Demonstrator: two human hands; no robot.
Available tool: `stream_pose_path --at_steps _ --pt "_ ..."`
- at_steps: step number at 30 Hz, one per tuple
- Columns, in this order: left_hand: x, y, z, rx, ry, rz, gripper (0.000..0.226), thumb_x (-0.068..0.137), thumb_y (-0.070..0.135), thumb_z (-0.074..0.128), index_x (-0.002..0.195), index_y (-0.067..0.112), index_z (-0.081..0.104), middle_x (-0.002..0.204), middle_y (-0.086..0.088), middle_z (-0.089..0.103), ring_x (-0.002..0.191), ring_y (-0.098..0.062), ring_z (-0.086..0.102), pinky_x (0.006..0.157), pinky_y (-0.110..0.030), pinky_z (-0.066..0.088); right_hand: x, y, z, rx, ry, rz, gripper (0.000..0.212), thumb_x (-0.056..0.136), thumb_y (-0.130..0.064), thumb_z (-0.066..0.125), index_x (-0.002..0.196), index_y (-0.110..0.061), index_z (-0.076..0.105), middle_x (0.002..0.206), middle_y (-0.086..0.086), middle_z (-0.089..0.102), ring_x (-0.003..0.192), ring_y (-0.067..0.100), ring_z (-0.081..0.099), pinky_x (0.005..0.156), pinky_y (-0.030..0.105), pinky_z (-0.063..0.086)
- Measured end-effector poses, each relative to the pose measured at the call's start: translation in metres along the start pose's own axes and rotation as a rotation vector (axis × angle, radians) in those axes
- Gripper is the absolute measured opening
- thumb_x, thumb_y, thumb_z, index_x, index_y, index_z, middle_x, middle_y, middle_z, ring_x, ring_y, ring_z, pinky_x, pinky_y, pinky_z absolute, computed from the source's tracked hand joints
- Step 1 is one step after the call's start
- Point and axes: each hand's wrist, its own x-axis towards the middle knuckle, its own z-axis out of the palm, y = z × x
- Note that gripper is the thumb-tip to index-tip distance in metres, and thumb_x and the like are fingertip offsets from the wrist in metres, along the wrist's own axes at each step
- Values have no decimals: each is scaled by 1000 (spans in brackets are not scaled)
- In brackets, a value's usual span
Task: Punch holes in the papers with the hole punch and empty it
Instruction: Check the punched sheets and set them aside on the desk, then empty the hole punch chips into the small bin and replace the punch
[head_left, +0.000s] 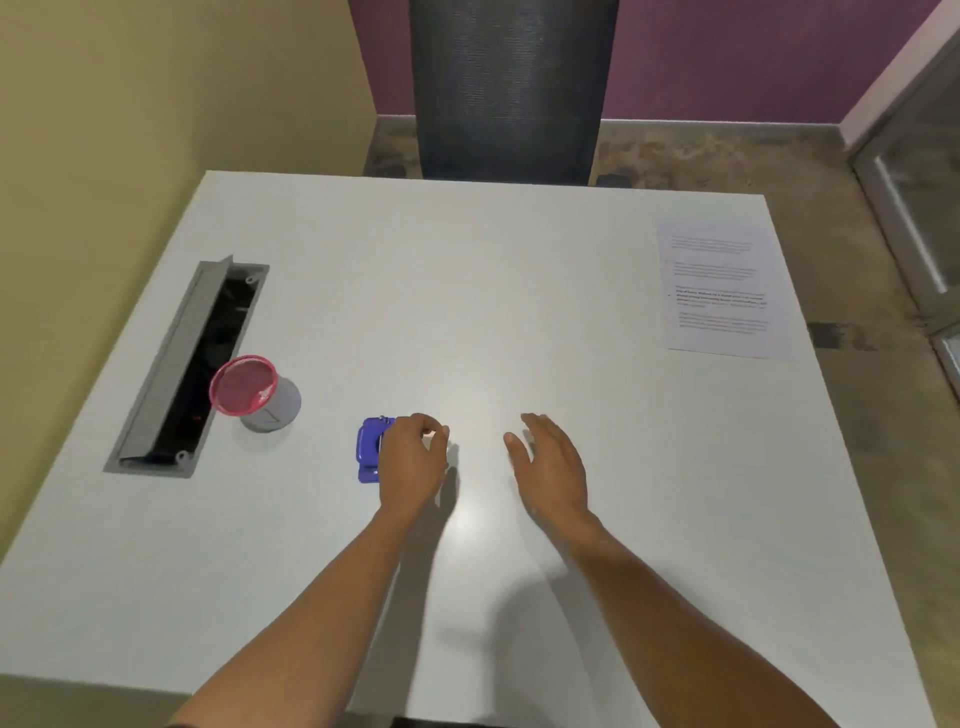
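A small blue hole punch (369, 448) lies on the white table (467, 291), left of centre near me. My left hand (413, 460) hovers over its right side with fingers loosely curled and pointing away from it; nothing shows between them. My right hand (550, 467) is a hand's width to the right, fingers spread, palm turned inward, holding nothing. A printed sheet of paper (719, 291) lies flat at the table's far right edge, well away from both hands.
A grey cup with a pink mesh rim (254, 395) stands left of the punch. Beside it is an open cable tray (192, 364) sunk into the table. A dark chair back (511, 88) stands beyond the far edge.
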Motion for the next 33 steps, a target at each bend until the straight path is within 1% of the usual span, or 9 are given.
stream_pose_path --at_steps 6,8,11,15,21,24,27,30,33 --pt "-6 -50 -44 193 65 -34 10 86 19 62 78 12 63 83 -2 56 80 -26 56 68 -33 42 -27 -32 47 -79 -62 -23 52 99 -43 43 144 -15 43 151 -1 43 144 13 28 115 28 22" --pt "-5 -64 -55 201 63 -81 10 86 17 63 93 11 67 99 -7 61 93 -30 58 75 -35 43 -32 -39 62 -92 -95 -21 54 99 -42 44 145 -15 40 153 0 39 145 14 26 115 29 22" --pt "-1 -82 -65 162 15 -144 38 90 22 61 125 8 58 130 -13 55 118 -32 52 96 -39 40 -37 -48 80 -128 -169 -21 57 100 -42 42 149 -15 32 158 0 29 147 14 19 117 30 18" --pt "9 -93 -70 58 -59 -195 51 94 27 60 137 3 48 141 -14 48 128 -30 47 104 -37 37 -39 -53 98 -249 -274 -68 61 100 -42 38 152 -13 23 161 4 19 149 18 12 119 35 13" --pt "25 -104 -60 -55 -112 -328 28 93 27 60 108 5 63 115 -14 62 101 -30 61 84 -35 46 -44 -42 114 -434 -386 -113 65 100 -43 35 153 -13 13 163 5 3 150 20 0 121 40 3" --pt "28 -106 -59 -119 -145 -382 17 94 22 59 89 6 61 92 -11 64 82 -28 56 71 -30 39 -44 -39 117 -433 -379 -120 65 100 -42 36 154 -12 13 163 5 4 150 20 0 120 40 2" --pt "32 -107 -59 -162 -154 -411 14 94 18 59 87 6 62 87 -9 62 79 -26 53 70 -28 37 -42 -41 117 -397 -373 -100 61 100 -42 36 152 -13 21 163 5 9 150 19 4 120 40 5" --pt "33 -105 -61 -178 -158 -405 13 92 18 59 83 9 62 85 -7 64 77 -25 53 69 -29 37 -37 -47 117 -200 -328 -31 54 101 -40 39 147 -13 35 160 4 23 148 19 14 120 38 12" --pt "29 -99 -62 -218 -158 -374 13 92 18 59 85 9 65 85 -5 66 75 -22 56 66 -29 40 -32 -60 112 159 -235 75 48 98 -39 47 138 -12 50 146 3 49 137 18 41 113 33 30"
